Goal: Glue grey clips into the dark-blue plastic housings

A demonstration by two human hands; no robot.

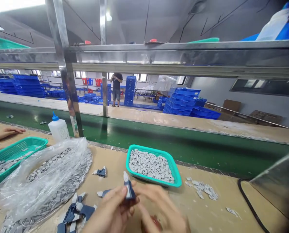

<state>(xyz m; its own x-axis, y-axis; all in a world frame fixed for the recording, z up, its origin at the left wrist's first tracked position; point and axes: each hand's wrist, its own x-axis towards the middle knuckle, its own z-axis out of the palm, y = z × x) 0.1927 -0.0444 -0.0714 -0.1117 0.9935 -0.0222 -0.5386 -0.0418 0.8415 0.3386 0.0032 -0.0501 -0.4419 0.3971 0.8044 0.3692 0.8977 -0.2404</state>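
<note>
My left hand is closed around a small dark blue and light grey plastic part, its pale tip pointing up. Just to the right, my right hand is smeared by motion, its fingertips close to that part; whether they touch it or hold anything cannot be made out. Something red shows partly beneath the right hand. Similar blue and grey parts lie in a pile left of my hands, with a single one farther back. Behind the hands is a green basket full of small grey pieces.
Loose grey pieces lie at right, near a black cable. At left are a clear plastic bag of grey pieces, a white bottle and another green basket beside another person's hands. A green conveyor belt runs behind.
</note>
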